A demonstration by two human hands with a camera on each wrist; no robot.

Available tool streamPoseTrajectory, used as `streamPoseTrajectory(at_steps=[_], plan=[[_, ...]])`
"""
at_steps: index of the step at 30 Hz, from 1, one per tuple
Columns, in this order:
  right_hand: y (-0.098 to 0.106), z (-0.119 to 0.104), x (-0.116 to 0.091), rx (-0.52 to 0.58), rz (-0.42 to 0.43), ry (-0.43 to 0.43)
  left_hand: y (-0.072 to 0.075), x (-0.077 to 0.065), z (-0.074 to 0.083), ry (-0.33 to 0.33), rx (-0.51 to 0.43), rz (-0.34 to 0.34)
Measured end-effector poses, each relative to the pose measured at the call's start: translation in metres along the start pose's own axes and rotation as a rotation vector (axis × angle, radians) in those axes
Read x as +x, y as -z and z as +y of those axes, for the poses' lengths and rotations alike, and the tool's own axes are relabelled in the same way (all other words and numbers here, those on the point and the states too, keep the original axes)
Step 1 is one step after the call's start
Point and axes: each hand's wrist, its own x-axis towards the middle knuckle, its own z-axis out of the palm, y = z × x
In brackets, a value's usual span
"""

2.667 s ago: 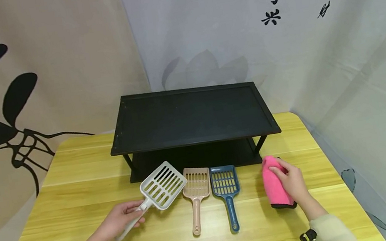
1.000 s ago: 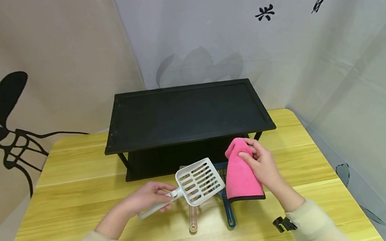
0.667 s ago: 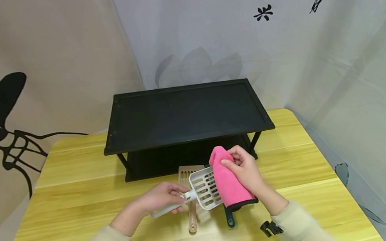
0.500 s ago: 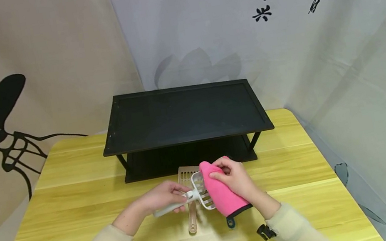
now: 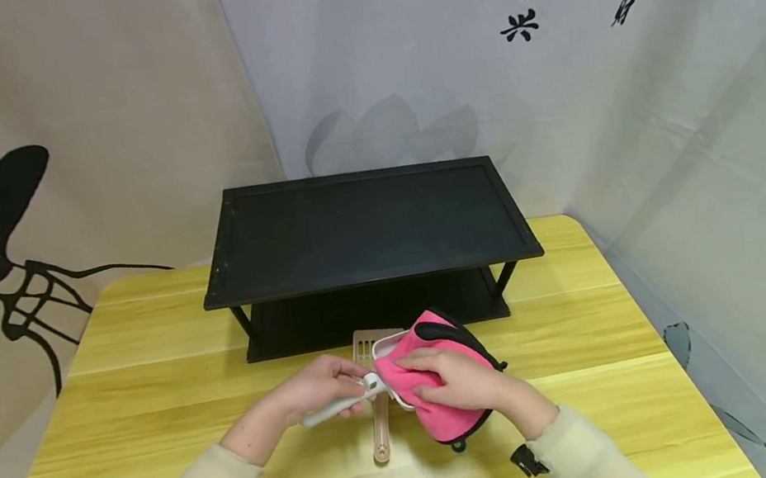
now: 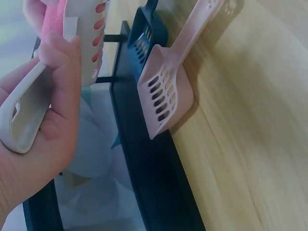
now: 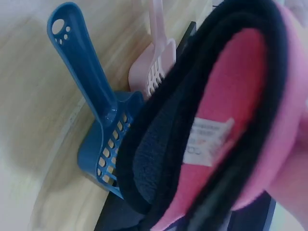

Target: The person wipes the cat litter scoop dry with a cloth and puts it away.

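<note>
My left hand (image 5: 316,387) grips the handle of a white litter scoop (image 5: 331,411), held over the table with its slotted head to the right. My right hand (image 5: 461,381) holds a pink cloth (image 5: 450,422) with a black border against that head, covering most of it. Pink shows through the slots of the scoop head in the left wrist view. In the right wrist view the cloth (image 7: 226,96) hangs folded, with a dark inner layer and a white label. Beneath lie a beige litter scoop (image 5: 380,433) and a blue litter scoop (image 7: 86,77); the cloth hides most of the blue one in the head view.
A black two-tier rack (image 5: 366,229) stands behind the scoops at the back of the wooden table (image 5: 166,390). Printed fabric (image 5: 147,126) hangs behind and along the sides.
Both hands have come together at the middle. The right hand has brought the pink cloth leftward onto the white scoop's head, and the cloth's black edge has swung up to the right.
</note>
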Motion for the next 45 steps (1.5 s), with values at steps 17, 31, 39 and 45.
streamPoseTrajectory(at_steps=[17,31,39,45], plan=[[-0.005,0.019,0.004,-0.15,0.319,0.085,0.003,-0.001,0.004,-0.047,0.021,-0.01],[0.012,0.029,-0.011,-0.311,0.336,0.157,0.011,-0.006,0.007,-0.037,0.065,0.004],[0.015,0.035,-0.02,-0.197,0.465,0.093,0.018,-0.014,0.01,-0.017,0.032,0.013],[0.023,0.042,-0.027,-0.096,0.522,-0.001,0.022,-0.014,0.007,-0.008,0.026,0.0]])
